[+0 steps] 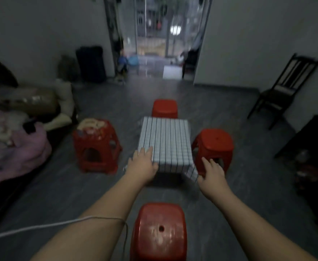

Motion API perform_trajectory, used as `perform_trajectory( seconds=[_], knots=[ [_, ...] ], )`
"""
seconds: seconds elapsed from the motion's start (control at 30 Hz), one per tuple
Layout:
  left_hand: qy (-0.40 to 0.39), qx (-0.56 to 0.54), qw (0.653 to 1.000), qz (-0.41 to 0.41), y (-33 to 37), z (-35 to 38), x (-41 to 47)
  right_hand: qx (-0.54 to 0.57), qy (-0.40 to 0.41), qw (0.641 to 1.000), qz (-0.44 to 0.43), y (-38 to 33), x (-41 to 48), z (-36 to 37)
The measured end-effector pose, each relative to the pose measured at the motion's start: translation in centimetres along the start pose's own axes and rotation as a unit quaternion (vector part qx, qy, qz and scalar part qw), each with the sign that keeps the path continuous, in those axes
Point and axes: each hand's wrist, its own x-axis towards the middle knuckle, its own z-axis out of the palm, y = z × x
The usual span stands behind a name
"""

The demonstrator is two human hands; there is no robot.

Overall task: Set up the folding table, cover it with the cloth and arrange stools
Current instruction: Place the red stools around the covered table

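The work stood at its closing step: the checked cloth (165,140) already lay over the folding surface and hid it entirely, and four red stools ringed it. The far stool (165,108) sat at twelve o'clock just beside the cloth's far edge, the right stool (215,142) at three o'clock close to the side, and the left stool (96,146) at nine o'clock, a little apart and carrying a pale patterned pad (92,124). The near stool (159,230) stood at six o'clock, well apart from the surface and between the person's forearms. The left grip (142,162) lay flat on the cloth's seven o'clock corner, fingers straight and spread, pressing down and clasping nothing. The right grip (211,171) hung just off the five o'clock corner, fingers extended and loose with nothing held. Its thumb was near the drooping cloth corner (191,173), though blur hid whether the two touched. I judged this to be a last smoothing of the cloth. That five o'clock corner hung lower than the rest, so the next move likely called for a light tug or pat there to even the drape. After that, the near stool probably wanted drawing in toward the surface, and perhaps the left one too. A white cable (41,226) crossed the left forearm.
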Motion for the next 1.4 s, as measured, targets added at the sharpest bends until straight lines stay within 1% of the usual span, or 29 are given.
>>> perform_trajectory(
  seconds=[0.1,0.2,0.4,0.53,0.63,0.73,0.87,0.97,1.1,1.23,1.4],
  knots=[
    [0.043,0.012,0.998,0.047,4.5,-8.2,0.4,-0.002,0.051,0.998,-0.028,-3.9,-0.1,-8.9],
    [0.087,0.029,0.992,0.086,8.4,-14.3,0.5,-0.026,0.117,0.992,-0.042,-6.2,-0.8,-17.0],
    [0.136,0.069,0.979,0.135,15.7,-22.4,0.7,-0.053,0.205,0.976,-0.048,-7.2,-1.2,-28.6],
    [0.175,0.086,0.967,0.166,20.8,-25.3,0.8,-0.054,0.243,0.967,-0.053,-5.8,-1.1,-34.2],
    [0.2,0.109,0.956,0.184,25.1,-25.8,0.2,-0.093,0.269,0.957,-0.062,-3.5,-1.3,-37.2],
    [0.2,0.126,0.953,0.191,29.9,-25.4,0.0,-0.139,0.272,0.949,-0.072,-0.3,-1.3,-40.1],
    [0.206,0.096,0.956,0.187,37.0,-24.2,0.4,-0.155,0.258,0.951,-0.074,5.0,-0.6,-43.5],
    [0.208,0.099,0.956,0.181,43.3,-22.9,0.7,-0.149,0.254,0.953,-0.076,9.6,0.5,-46.0],
    [0.205,0.118,0.952,0.193,50.7,-20.5,2.0,-0.148,0.24,0.957,-0.071,15.6,2.7,-48.9],
    [0.189,0.111,0.96,0.175,54.8,-18.0,4.2,-0.151,0.21,0.964,-0.058,20.4,4.7,-50.1],
    [0.19,0.108,0.963,0.158,57.9,-16.6,7.4,-0.144,0.177,0.972,-0.051,23.9,8.3,-51.4]
  ],
)
